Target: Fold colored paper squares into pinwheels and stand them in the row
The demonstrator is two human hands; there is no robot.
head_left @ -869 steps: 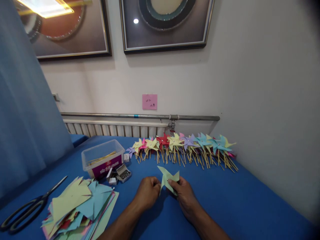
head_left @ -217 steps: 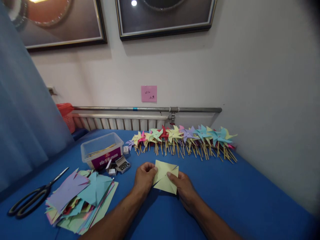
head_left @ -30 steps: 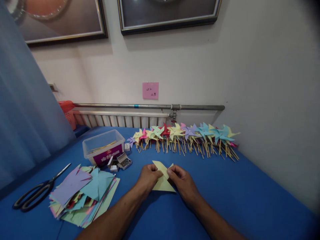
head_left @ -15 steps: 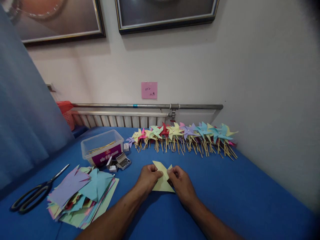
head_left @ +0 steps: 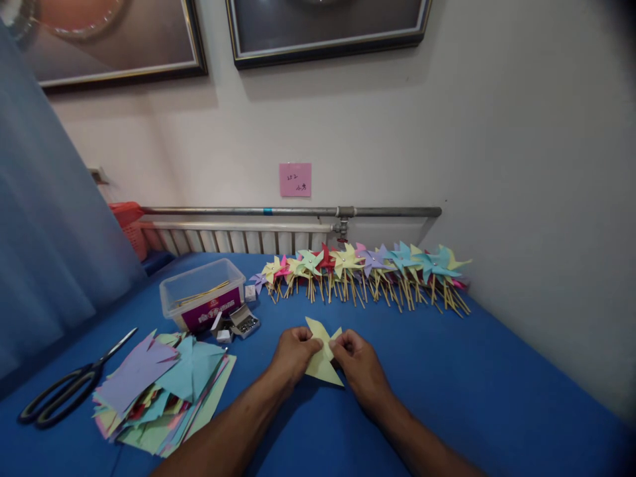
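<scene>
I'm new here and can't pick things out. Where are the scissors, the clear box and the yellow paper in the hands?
scissors [head_left: 54,399], head view, on the dark handles.
clear box [head_left: 203,301], head view, on its front wall.
yellow paper [head_left: 322,368], head view, on the lower flap between the hands.

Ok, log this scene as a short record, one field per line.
left hand: pinches the left side of the yellow paper square
right hand: pinches its right side, corners folded toward the middle
surface: blue table
far edge: row of finished paper pinwheels on sticks, along the wall
left of hands: stack of cut coloured paper
beyond the stack: clear plastic box holding sticks, small open box of pins
far left: black scissors
</scene>
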